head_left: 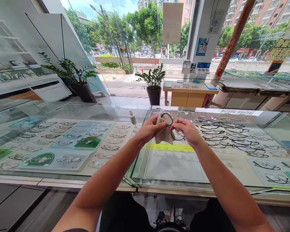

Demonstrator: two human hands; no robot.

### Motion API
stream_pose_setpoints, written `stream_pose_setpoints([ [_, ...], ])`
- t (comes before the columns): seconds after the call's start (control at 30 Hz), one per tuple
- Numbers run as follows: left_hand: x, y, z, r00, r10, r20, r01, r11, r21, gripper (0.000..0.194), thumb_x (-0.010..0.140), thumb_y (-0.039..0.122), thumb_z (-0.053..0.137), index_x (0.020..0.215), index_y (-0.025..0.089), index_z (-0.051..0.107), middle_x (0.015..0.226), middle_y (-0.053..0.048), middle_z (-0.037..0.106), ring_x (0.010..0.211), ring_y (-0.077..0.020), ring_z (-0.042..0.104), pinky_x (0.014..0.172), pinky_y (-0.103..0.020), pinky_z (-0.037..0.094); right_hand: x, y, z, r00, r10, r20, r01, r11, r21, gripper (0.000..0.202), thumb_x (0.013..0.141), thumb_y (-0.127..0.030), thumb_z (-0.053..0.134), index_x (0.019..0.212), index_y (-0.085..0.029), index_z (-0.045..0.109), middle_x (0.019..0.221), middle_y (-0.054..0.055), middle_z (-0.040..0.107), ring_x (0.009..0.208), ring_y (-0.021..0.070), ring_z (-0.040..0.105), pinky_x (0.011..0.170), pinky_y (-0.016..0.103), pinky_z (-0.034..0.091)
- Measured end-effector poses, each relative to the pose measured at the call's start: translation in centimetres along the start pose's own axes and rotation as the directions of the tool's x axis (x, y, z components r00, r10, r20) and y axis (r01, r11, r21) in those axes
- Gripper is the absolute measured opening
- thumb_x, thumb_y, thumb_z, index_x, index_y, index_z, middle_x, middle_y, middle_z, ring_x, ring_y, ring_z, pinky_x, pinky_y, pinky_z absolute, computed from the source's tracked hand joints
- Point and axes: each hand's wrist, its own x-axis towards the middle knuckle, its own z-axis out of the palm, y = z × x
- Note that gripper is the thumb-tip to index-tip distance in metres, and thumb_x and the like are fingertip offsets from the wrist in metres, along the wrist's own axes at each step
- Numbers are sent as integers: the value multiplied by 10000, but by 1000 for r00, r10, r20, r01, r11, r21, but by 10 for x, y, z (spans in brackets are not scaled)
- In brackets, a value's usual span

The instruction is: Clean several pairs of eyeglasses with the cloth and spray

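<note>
A pair of dark-rimmed eyeglasses is held between my two hands above the glass display counter. My left hand is closed on a beige cleaning cloth, which is folded around one lens of the glasses and hangs down below it. The fingers of my right hand pinch the glasses near the middle of the frame, and the other lens hangs just below them. On the counter top, left of my left hand, a small white spray bottle stands upright.
Under the glass of the display counter lie several rows of eyeglasses. Beyond it stand a potted plant, a second potted plant and a wooden display table before the windows.
</note>
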Motion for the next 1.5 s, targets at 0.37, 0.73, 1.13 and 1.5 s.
stream_pose_setpoints([
  [0.37, 3, -8, 0, 999, 28, -41, -27, 999, 31, 445, 758, 394, 971, 1056, 139, 760, 958, -57, 777, 841, -158, 718, 802, -265, 572, 0, 1, 0, 1000, -9, -14, 10, 999, 32, 186, 806, -378, 765, 732, -213, 720, 781, 22, 699, 720, 159, 428, 736, 346, 341],
  [0.73, 4, -13, 3, 988, 123, -91, -115, 989, 89, 483, 674, 356, 1011, 988, 155, 704, 823, -4, 730, 717, -127, 668, 716, -245, 550, 1, 9, 6, 995, 37, 91, -45, 995, 91, 281, 799, -438, 822, 741, -215, 660, 763, -5, 613, 713, 152, 429, 707, 332, 329],
  [1.13, 2, -5, 4, 966, 185, -180, -139, 961, 239, 493, 840, 622, 845, 791, 158, 684, 696, -11, 688, 585, -122, 594, 583, -255, 472, -1, 2, 11, 995, -16, 97, 17, 1000, -5, 266, 852, -457, 751, 730, -235, 672, 781, 8, 671, 748, 173, 486, 763, 350, 378],
  [1.5, 1, 6, -4, 994, 94, 62, -102, 984, 148, 407, 793, 398, 943, 1056, 142, 767, 980, -77, 784, 864, -176, 717, 809, -272, 563, 1, 0, -3, 1000, -8, -2, 8, 1000, -21, 191, 837, -392, 732, 738, -228, 728, 804, 25, 717, 724, 168, 441, 745, 354, 358],
])
